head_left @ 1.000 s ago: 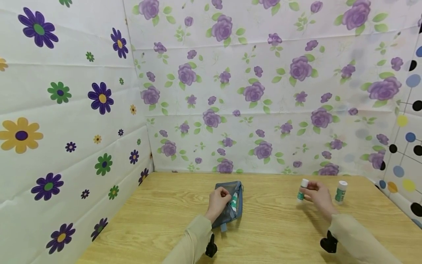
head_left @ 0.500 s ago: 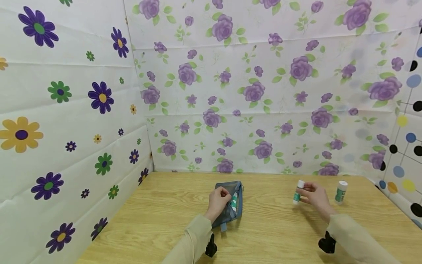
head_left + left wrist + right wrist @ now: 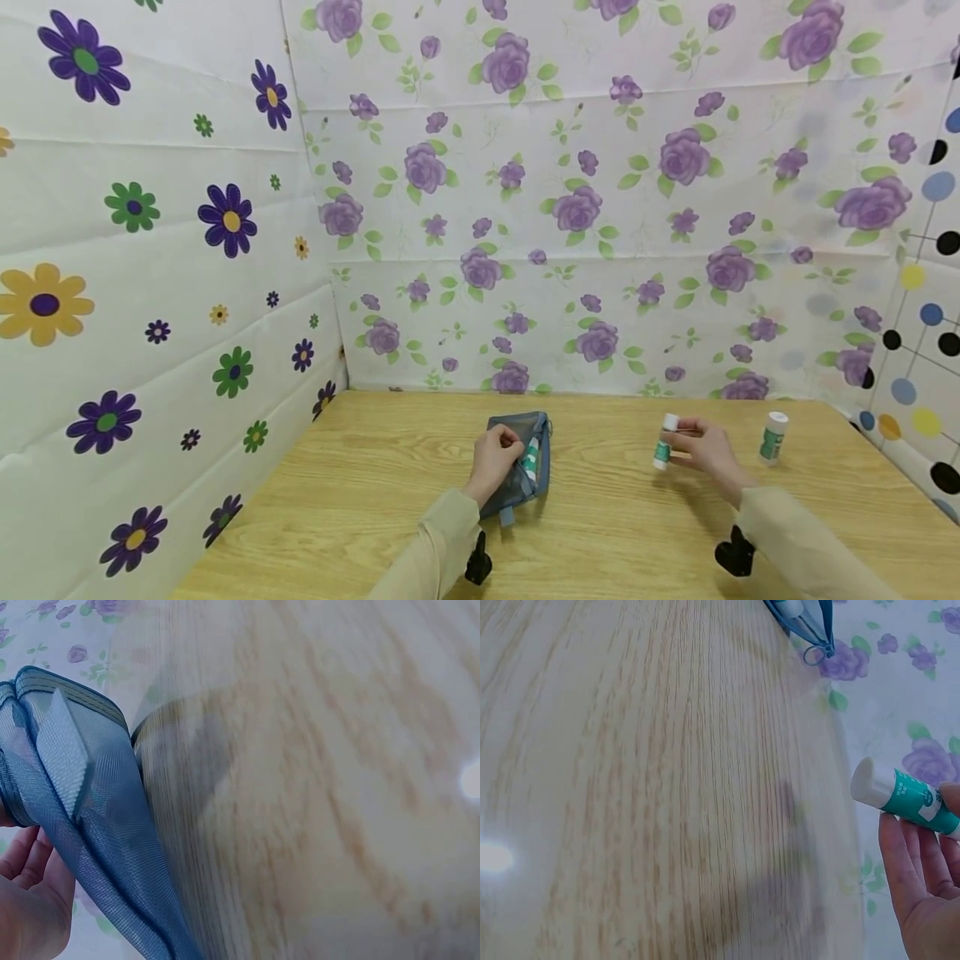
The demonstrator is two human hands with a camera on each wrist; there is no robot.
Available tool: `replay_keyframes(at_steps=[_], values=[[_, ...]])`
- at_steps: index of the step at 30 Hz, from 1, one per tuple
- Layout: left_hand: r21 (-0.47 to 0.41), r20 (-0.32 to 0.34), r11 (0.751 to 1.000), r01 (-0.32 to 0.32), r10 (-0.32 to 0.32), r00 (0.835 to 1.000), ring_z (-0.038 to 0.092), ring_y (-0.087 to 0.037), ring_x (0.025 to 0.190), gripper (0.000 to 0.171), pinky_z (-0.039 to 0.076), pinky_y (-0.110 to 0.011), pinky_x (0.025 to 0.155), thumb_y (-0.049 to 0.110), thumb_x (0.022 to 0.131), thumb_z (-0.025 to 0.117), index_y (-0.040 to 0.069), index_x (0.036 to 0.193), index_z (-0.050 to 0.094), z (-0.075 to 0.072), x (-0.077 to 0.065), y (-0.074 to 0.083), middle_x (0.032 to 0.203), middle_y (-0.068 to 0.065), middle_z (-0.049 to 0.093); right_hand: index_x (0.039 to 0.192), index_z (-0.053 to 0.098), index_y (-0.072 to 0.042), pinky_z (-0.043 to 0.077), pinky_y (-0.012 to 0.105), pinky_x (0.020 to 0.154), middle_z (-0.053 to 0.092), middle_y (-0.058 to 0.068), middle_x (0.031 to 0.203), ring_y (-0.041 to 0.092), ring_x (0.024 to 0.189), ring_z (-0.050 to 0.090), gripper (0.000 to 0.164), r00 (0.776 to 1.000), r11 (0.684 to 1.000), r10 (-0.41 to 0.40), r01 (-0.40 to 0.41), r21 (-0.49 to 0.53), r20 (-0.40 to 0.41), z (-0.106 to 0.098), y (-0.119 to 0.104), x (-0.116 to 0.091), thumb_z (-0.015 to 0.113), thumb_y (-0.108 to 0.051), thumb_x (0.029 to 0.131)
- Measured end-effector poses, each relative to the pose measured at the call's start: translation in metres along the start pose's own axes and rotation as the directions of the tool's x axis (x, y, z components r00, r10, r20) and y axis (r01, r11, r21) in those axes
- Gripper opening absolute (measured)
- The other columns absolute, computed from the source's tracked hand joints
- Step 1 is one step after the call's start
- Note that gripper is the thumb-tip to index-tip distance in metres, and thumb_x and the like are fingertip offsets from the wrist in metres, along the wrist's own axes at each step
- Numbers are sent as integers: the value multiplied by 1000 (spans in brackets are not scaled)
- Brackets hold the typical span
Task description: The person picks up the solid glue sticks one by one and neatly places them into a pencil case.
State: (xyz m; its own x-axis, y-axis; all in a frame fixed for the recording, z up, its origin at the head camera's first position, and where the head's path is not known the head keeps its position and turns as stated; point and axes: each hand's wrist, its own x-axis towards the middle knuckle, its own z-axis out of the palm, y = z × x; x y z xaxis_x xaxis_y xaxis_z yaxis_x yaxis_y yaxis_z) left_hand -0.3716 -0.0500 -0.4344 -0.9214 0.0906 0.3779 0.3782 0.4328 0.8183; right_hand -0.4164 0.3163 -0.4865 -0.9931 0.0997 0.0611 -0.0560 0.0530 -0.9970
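My left hand (image 3: 495, 461) pinches the edge of a blue mesh zip pouch (image 3: 498, 502), holding its mouth apart on the table. Inside the pouch lies a white and green glue stick (image 3: 532, 460). In the left wrist view the mesh side of the pouch (image 3: 124, 817) hides part of the fingers. Off to the right, my right hand (image 3: 708, 452) holds another glue stick (image 3: 663, 442) between thumb and fingers, tilted slightly and lifted off the table. The right wrist view shows its white end and green label. A further glue stick (image 3: 773, 438) stands upright to the right of that hand.
The wooden table (image 3: 600, 533) runs back to a flower-printed sheet (image 3: 525, 208). Another flowered sheet (image 3: 165, 275) hangs at the left, and a dotted one (image 3: 918, 367) at the right. A small ring (image 3: 814, 654) hangs at the pouch's corner.
My right hand has carried its glue stick leftward, nearer the pouch. The left hand and the pouch have stayed in place.
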Motion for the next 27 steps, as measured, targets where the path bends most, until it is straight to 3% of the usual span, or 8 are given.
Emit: replay_keyframes(at_steps=[7,11,18,27], values=[[-10,9,1000,22,-22,1000,45,-13,60,7,39,-27,54,5,83,57,-2,82,58,-1,0,2,71,0,51,120,38,8,48,39,73,48,19,107,25,86,60,61,996,999,11,-15,39,92,6,-18,-13,71,-21,78],[-11,9,1000,15,-15,1000,45,-13,60,7,39,-27,54,5,83,57,-2,82,58,-1,-1,2,71,-1,51,118,38,13,47,41,74,49,18,102,25,85,59,56,990,1000,-11,8,25,138,16,-44,-36,68,-18,81],[-5,5,1000,16,-16,1000,45,-13,60,6,39,-27,54,4,82,57,-2,82,58,-1,0,1,70,0,50,119,33,15,44,46,79,51,17,100,21,82,59,51,994,999,41,-43,22,100,38,-72,-63,62,-10,85],[-3,5,1000,6,-6,1000,45,-13,60,5,39,-28,54,3,81,57,-2,81,58,0,1,0,70,-1,51,122,31,17,44,46,80,48,22,106,26,87,58,51,993,999,48,-48,-9,106,46,-74,-66,59,-7,87]])
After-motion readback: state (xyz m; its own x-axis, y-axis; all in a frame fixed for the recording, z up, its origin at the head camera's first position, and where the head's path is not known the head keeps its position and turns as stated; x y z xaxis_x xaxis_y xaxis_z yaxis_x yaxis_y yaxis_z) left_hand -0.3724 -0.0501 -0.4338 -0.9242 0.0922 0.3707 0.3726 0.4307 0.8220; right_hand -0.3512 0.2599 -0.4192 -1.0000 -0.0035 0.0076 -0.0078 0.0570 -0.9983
